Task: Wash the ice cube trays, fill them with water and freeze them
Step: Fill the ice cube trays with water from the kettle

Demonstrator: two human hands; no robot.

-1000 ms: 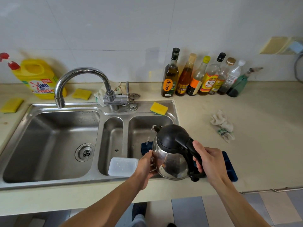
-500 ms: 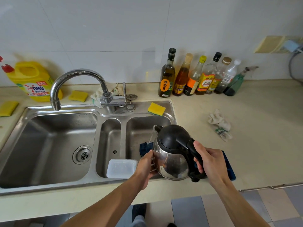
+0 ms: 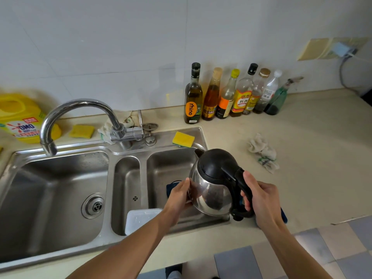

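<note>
A steel kettle with a black lid is held over the sink's right edge, spout toward the wall. My right hand grips its black handle. My left hand presses flat against the kettle's left side. A dark blue ice cube tray lies under the kettle, across the right basin's rim; only its left end and a corner by my right wrist show. A white ice cube tray sits in the narrow middle basin.
The steel sink has a curved tap over the left basin. A yellow sponge lies on the sink's back rim. Several bottles line the wall. A crumpled cloth lies on the counter at right, a yellow detergent jug at far left.
The kettle has tipped back a little, its spout higher than before. Both hands keep their places on it. My view has shifted slightly to the right.
</note>
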